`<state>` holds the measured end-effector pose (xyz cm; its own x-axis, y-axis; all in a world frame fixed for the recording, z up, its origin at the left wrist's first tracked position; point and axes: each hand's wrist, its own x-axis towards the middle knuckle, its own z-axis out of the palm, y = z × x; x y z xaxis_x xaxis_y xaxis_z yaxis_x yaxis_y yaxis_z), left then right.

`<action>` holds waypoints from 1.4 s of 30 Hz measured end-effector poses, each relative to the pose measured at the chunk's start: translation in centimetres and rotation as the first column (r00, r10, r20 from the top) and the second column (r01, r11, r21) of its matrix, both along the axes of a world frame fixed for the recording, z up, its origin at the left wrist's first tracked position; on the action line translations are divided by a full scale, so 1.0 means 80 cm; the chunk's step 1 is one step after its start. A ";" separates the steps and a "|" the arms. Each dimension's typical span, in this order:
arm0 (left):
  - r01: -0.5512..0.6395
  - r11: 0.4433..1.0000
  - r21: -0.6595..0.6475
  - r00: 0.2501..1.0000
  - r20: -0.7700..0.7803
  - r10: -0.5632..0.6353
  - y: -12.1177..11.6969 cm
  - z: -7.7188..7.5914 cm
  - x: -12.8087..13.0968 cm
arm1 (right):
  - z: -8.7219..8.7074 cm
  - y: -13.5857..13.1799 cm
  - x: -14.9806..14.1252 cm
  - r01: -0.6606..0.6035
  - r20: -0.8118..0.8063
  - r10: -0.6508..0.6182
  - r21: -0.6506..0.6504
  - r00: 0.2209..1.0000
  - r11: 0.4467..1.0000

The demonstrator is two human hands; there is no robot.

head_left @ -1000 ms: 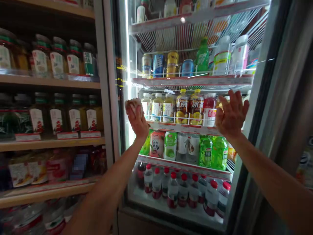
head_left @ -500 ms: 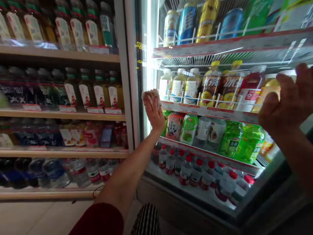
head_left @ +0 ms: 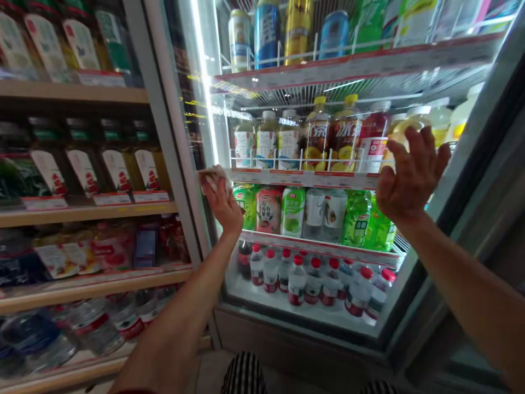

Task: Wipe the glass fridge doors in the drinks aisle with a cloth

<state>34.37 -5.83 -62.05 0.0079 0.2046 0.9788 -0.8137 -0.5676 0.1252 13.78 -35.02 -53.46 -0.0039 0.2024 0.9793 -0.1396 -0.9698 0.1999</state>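
My left hand [head_left: 225,207] presses a crumpled pale cloth [head_left: 214,179] against the left part of the fridge's glass door [head_left: 262,298], beside the bright light strip. Its fingers lie over the cloth. To the right, my right hand [head_left: 410,175] is raised before the glass with fingers spread and nothing in it; whether it touches the glass I cannot tell. Behind the glass, tea bottles [head_left: 289,142] stand on a wire-fronted shelf. Green bottles [head_left: 356,219] fill the shelf below, and small red-capped bottles [head_left: 297,280] stand at the bottom.
At left, wooden shelves [head_left: 82,216] hold rows of bottled drinks, with a phone-like dark screen [head_left: 145,248] among them. A grey frame post [head_left: 164,126] divides these shelves from the fridge. Cans [head_left: 266,33] line the fridge's upper shelf. My checkered-clothed knee [head_left: 244,375] shows below.
The view has swung right, so shelves and fridge appear further left. My left hand with the cloth sits slightly lower on the glass. My right hand shows more fully, fingers spread.
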 end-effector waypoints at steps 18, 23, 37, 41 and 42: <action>-0.005 0.976 0.217 0.982 0.187 -0.036 -0.100 0.017 -0.072 | -0.035 0.010 -0.003 0.031 -0.067 -0.025 0.100 0.997 0.994; -0.056 0.757 0.651 0.931 0.308 -0.196 -0.156 -0.012 -0.127 | -0.046 0.008 -0.004 0.034 -0.072 -0.027 0.092 0.997 0.995; -0.014 0.778 0.628 0.915 0.321 -0.243 -0.139 -0.035 -0.120 | -0.055 0.007 -0.006 0.047 -0.066 -0.043 0.066 0.997 0.997; 0.003 0.812 0.584 0.947 0.260 -0.190 -0.080 -0.049 -0.085 | -0.058 0.005 -0.005 0.043 -0.060 -0.040 0.044 0.997 0.998; 0.027 0.874 0.485 0.962 0.224 -0.154 -0.056 -0.046 -0.069 | -0.058 0.005 -0.004 0.043 -0.060 -0.040 0.048 0.997 0.998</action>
